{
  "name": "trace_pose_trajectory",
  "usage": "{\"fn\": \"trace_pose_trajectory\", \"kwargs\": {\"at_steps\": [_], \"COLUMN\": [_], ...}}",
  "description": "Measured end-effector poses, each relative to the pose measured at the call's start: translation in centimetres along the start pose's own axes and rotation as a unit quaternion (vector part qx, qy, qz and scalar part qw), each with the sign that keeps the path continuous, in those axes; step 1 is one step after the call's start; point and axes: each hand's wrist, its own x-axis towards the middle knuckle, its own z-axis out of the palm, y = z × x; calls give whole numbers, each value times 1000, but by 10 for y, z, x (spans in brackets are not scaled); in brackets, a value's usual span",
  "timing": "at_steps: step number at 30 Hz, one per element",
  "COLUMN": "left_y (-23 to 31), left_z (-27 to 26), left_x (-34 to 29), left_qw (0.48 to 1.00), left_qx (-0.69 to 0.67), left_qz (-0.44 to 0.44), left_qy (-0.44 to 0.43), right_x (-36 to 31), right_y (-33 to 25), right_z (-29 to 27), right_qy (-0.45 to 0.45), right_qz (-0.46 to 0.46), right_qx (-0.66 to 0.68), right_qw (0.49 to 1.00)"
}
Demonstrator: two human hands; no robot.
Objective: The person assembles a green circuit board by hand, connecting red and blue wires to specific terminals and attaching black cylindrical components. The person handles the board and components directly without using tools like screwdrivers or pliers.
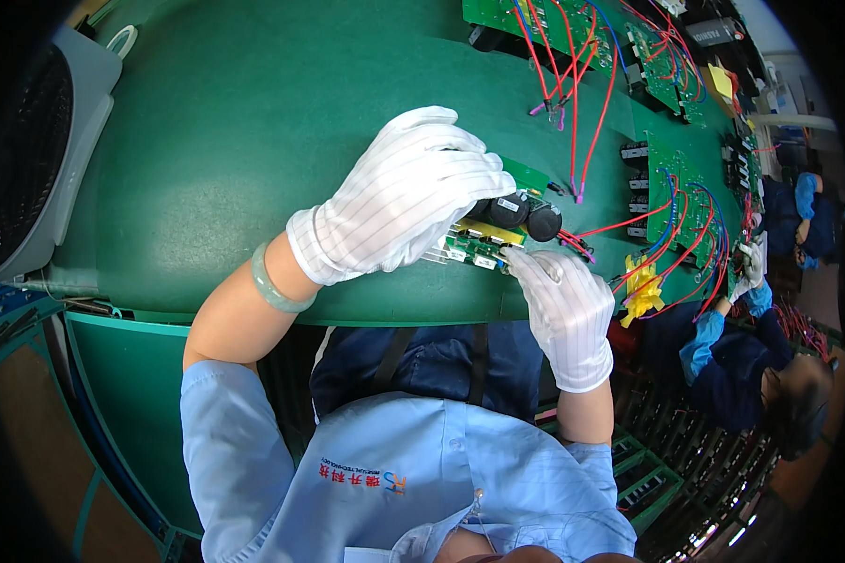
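Note:
A green circuit board (533, 175) with two black cylindrical capacitors (526, 218) is held between my hands over the green mat. Yellow parts and a metal heat sink (437, 251) show along its near side. My left hand (411, 188), in a white striped glove, wraps over the board's left part from above, hiding much of it. My gloved right hand (565, 302) pinches at the board's near right edge, thumb and fingertips together. Whether a small part sits in that pinch cannot be made out. Red wires (577, 244) lie just right of the board.
The green mat (207, 141) covers the bench. More circuit boards with red and blue wires (681, 192) lie along the right and far side. A yellow bundle (642, 286) is near my right hand. A grey fan-like unit (75, 122) stands left. Co-workers (751, 366) sit at right.

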Motion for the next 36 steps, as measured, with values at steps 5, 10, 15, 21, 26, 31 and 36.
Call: {"fn": "trace_pose_trajectory", "kwargs": {"at_steps": [5, 10, 15, 21, 26, 31, 36], "left_y": [3, 8, 6, 4, 1, -5, -8], "left_z": [-2, 0, 1, -2, 0, 0, 0], "left_x": [1, 0, 0, 4, 4, 4, 3], "left_qw": [999, 999, 999, 1000, 1000, 1000, 1000], "left_qx": [17, 25, 24, 4, 10, -6, -13], "left_qz": [24, 28, 35, -1, 3, -24, -20], "left_qy": [-13, -14, -7, -14, -17, -11, -21], "right_x": [1, -3, -8, -8, -11, -13, -2], "right_y": [2, -3, -3, -4, -3, -6, -5], "right_z": [-3, 1, -2, -4, -7, 2, -3], "right_qy": [-26, 4, -11, 1, 32, 28, 58], "right_qz": [-4, -11, -11, -3, -6, -1, 4], "right_qx": [29, -7, 5, 9, 49, 8, -14], "right_qw": [999, 1000, 1000, 1000, 998, 1000, 998]}}
